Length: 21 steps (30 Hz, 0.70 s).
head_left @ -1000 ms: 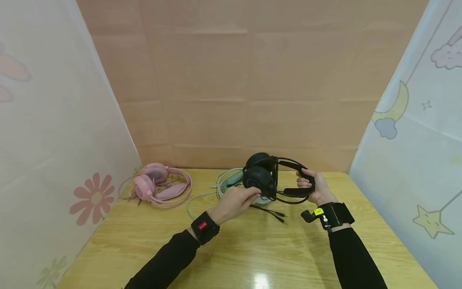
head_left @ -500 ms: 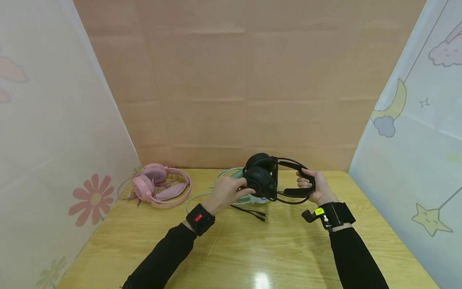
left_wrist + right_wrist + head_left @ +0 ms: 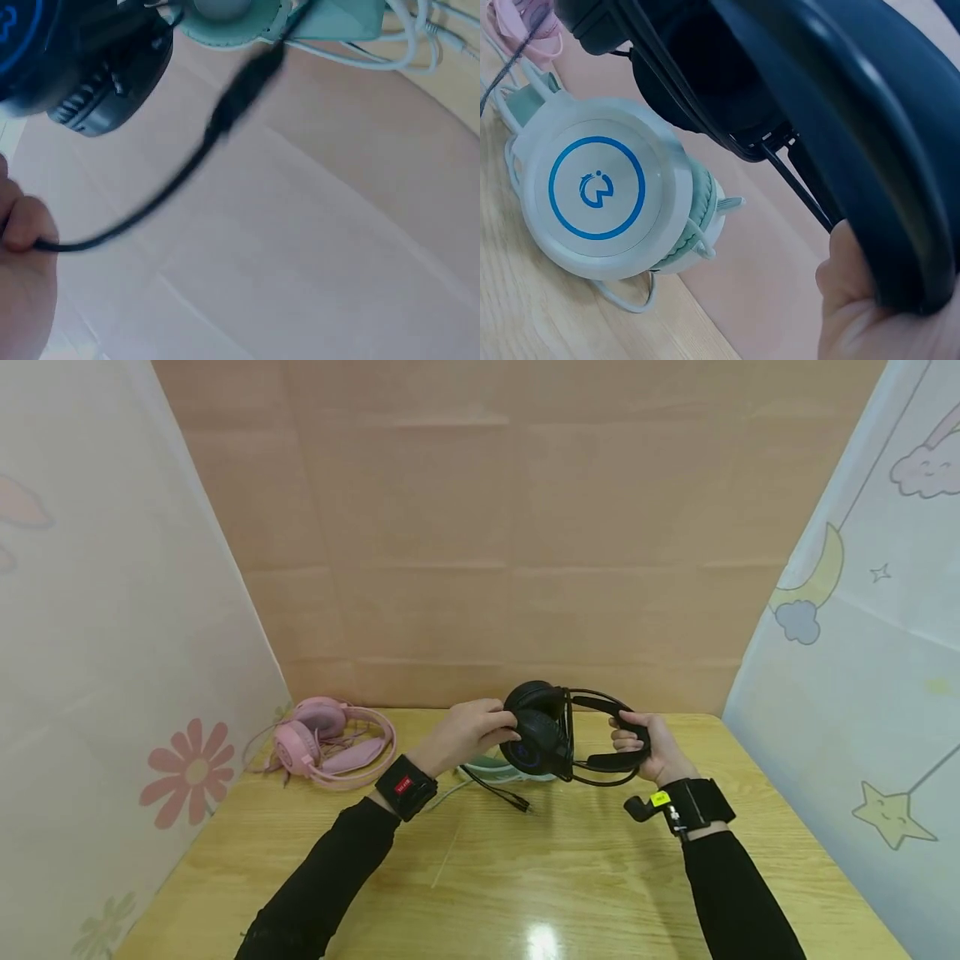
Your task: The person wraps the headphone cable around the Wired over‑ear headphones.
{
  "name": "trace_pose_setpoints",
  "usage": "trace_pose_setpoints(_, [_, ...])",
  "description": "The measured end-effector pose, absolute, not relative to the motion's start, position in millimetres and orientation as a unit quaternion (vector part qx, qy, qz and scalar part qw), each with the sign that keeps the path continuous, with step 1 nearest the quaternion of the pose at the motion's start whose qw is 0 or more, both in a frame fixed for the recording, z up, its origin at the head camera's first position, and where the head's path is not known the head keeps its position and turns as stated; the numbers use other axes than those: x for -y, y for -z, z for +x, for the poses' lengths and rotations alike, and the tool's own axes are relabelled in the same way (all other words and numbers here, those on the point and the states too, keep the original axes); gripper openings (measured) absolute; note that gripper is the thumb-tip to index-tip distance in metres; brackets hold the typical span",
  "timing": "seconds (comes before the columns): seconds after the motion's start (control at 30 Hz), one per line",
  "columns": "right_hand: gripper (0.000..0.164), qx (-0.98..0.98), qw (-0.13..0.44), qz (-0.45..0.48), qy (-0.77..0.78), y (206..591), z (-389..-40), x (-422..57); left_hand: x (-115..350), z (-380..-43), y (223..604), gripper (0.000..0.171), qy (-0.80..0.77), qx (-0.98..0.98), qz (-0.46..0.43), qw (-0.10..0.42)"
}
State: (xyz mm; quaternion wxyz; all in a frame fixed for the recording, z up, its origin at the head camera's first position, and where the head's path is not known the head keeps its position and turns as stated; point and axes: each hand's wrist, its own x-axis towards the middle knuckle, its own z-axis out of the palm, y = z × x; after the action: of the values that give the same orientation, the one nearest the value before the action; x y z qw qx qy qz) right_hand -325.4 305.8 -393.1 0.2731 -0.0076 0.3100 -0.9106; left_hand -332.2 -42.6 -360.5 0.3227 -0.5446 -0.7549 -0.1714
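My right hand (image 3: 654, 752) grips the padded headband of a pair of black headphones (image 3: 540, 742) and holds them sideways above the table, earcups to the left. Close to those earcups, my left hand (image 3: 467, 732) pinches a thin black cable (image 3: 172, 184), as the left wrist view shows. The cable's plug ends (image 3: 517, 800) dangle below that hand. Behind and under the black pair lie mint-green and white headphones (image 3: 600, 195) with a pale cable; in the head view they are mostly hidden.
Pink headphones (image 3: 360, 768) with their cable lie at the table's back left. The wooden table (image 3: 600, 877) is bounded by a brown paper backdrop (image 3: 480, 568) and patterned sheets on the left (image 3: 112, 652) and right (image 3: 862, 693).
My left hand has moved left and up from the lower earcup, and the cable's plug ends have swung left with it. The black headphones have shifted slightly left in my right hand.
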Motion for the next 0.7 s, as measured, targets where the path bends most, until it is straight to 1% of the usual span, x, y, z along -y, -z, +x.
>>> trace_pose_setpoints(0.27, [0.034, -0.322, 0.296, -0.012, 0.899, 387, -327, -299, 28, -331, 348, 0.026, 0.085, 0.713, -0.547, 0.431])
trace_pose_setpoints(0.4, [0.032, -0.333, 0.29, -0.01, 0.897, 385, -326, -297, 20, -330, 340, 0.031, 0.051, 0.694, -0.547, 0.465])
trace_pose_setpoints(0.53, [0.028, -0.353, 0.289, -0.009, 0.89, 383, -324, -291, 13, -332, 334, 0.036, 0.043, 0.697, -0.542, 0.468])
trace_pose_setpoints(0.7, [0.028, -0.367, 0.306, -0.02, 0.878, 384, -325, -284, 8, -339, 332, 0.04, 0.025, 0.719, -0.534, 0.445])
